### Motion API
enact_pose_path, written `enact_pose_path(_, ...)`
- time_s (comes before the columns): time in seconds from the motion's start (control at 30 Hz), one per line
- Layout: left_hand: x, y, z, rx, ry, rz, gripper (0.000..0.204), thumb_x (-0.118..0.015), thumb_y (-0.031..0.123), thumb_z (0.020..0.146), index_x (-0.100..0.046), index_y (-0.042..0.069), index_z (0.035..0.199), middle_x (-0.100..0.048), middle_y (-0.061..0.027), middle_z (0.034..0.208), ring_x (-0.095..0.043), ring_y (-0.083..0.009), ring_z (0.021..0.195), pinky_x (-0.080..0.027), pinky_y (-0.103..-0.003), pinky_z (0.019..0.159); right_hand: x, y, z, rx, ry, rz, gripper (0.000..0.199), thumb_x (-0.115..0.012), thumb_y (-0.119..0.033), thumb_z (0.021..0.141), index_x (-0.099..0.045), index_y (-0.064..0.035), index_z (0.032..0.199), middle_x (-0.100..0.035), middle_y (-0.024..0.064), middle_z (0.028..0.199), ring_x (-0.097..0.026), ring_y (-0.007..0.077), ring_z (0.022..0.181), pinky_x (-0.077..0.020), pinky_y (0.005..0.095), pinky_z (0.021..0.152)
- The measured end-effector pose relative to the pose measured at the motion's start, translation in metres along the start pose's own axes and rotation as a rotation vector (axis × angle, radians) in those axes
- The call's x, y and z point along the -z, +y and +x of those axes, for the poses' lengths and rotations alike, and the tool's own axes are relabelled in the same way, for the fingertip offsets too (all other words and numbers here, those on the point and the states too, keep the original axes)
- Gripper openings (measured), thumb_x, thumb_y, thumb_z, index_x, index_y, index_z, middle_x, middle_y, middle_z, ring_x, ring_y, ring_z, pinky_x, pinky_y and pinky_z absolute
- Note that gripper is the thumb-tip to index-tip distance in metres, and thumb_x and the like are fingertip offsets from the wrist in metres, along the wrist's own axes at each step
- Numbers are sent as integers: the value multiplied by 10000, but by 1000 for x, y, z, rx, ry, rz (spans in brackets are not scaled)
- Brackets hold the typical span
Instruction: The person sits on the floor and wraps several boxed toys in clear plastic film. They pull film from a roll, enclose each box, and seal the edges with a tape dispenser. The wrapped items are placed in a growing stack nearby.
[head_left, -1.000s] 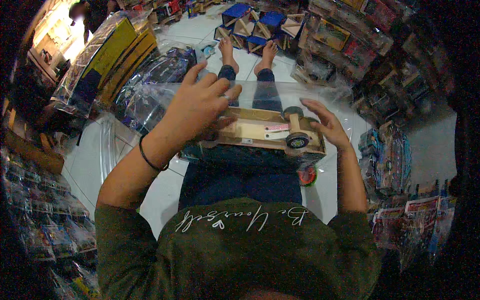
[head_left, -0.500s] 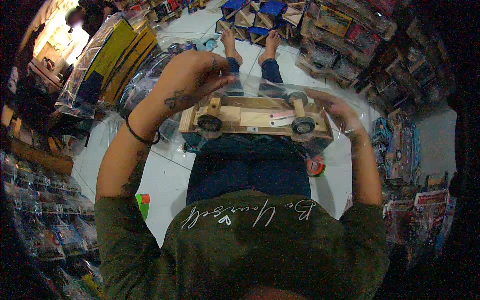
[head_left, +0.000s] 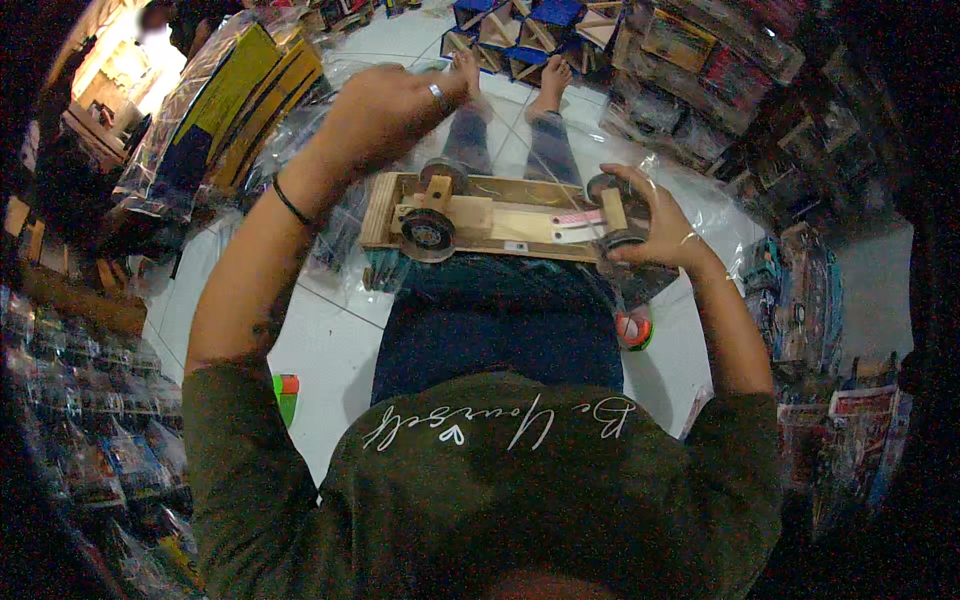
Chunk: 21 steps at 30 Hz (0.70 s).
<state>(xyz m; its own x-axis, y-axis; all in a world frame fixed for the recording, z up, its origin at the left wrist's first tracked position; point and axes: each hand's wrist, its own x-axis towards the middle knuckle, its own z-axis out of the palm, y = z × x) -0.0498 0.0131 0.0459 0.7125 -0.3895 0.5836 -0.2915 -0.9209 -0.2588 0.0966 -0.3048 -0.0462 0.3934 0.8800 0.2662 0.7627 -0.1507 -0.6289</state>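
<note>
A wooden toy truck (head_left: 510,222) lies wheels up across my thighs, with a dark wheel (head_left: 428,234) near its left end and more wheels at the right. Thin clear plastic film (head_left: 690,195) is spread around and under it. My left hand (head_left: 385,115) is raised beyond the truck's left end, closed in a pinch; a strand of film appears to run from its fingers. Round the right-hand wheels and axle block curls my right hand (head_left: 660,220), thumb on the near wheel and fingers on the far one.
Several film-wrapped wooden toys (head_left: 225,95) stand at the far left. Ahead, beyond my feet, are blue-and-wood pieces (head_left: 540,35). Wrapped goods (head_left: 800,300) are stacked at right, with more packs (head_left: 110,430) at left. An orange-and-green tape roll (head_left: 633,330) lies on the white tiles.
My left hand has moved up and away from the truck, drawing film with it. My right hand has closed onto the right-hand wheels.
</note>
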Motion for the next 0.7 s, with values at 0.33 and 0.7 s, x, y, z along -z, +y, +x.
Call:
enact_pose_path(0.33, -13, -20, -32, 136, -70, -143, 169, -520, 311, 890, -557, 147, 875, -608, -110, 655, -598, -331, 572, -468, -445, 495, 25, 20, -29, -154, 212, 908, 805, -445, -587, 818, -431, 74, 1278, -443, 218, 1333, -395, 345, 1265, -268, 479, 1077)
enact_pose_path(0.7, 76, -47, -71, 233, -441, -136, 550, -639, 422, 808, -546, 19, 1171, -644, -162, 948, -609, -334, 919, -482, -392, 832, 53, 15, -35, -410, 662, 619, 295, -506, -352, 917, -536, -67, 849, -455, 11, 549, -434, 95, 478, -347, 236, 448)
